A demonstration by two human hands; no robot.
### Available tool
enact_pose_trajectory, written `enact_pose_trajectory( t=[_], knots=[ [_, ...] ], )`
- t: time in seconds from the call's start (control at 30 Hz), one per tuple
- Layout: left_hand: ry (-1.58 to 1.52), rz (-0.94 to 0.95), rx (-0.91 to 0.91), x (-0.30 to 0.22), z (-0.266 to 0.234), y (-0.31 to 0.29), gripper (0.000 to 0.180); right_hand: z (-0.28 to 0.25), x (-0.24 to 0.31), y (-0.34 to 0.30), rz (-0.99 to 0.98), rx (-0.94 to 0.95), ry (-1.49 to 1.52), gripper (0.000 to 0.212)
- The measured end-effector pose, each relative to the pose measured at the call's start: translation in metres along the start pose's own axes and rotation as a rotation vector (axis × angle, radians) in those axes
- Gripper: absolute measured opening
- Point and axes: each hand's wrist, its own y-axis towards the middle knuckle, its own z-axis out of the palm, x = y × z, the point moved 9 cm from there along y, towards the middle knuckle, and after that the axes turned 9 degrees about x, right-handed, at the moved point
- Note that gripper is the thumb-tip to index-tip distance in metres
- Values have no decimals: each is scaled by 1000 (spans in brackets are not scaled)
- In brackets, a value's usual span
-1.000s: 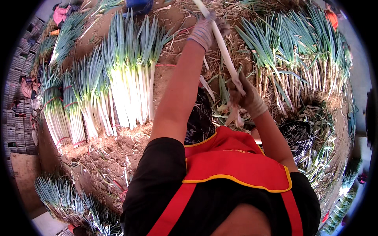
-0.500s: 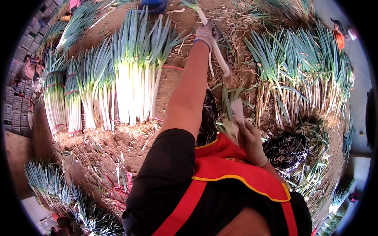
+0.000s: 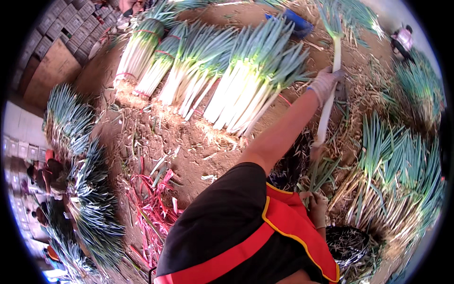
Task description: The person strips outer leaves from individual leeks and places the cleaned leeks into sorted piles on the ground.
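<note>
My left hand [image 3: 324,86], in a pale glove with a blue cuff, reaches far forward and grips a long green onion [image 3: 325,120] around its white stem. The onion's green leaves [image 3: 331,19] point away from me, and its root end hangs toward my lap. Close to the red apron [image 3: 302,225], my gloved right hand [image 3: 318,208] has its fingers curled; whatever they hold is hidden. Just beyond that hand lie loose green leaves [image 3: 321,174]. Dark patterned cloth [image 3: 347,244] covers my leg beside it.
Cleaned green onions [image 3: 246,90] lie in a row at left, some in tied bundles [image 3: 137,52]. Unpeeled onions [image 3: 402,165] are heaped at right. Red ties [image 3: 151,213] litter the soil. A blue object [image 3: 295,23] sits ahead; people [image 3: 49,175] are at far left.
The view has turned right, so the rows sit differently in it. My left hand still grips the onion. My right hand, earlier blurred with a pale strip at its fingers, now shows curled fingers without that strip.
</note>
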Motion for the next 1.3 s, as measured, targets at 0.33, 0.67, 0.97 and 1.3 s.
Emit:
enact_pose_trajectory(
  t=[0.33,0.67,0.97,1.3],
  knots=[
    [544,57,-254,-209,-184,-123,29,41,-85,-2,246,88,191,28],
    [1961,239,-748,-356,-167,-140,37,42,-44,2,14,175,-19,21],
    [1253,230,442,29,142,-8,30,57,-117,78,164,234,67,30],
    [1344,-149,601,159,128,38,27,24,-439,-65,1378,-180,154,48]
  ],
)
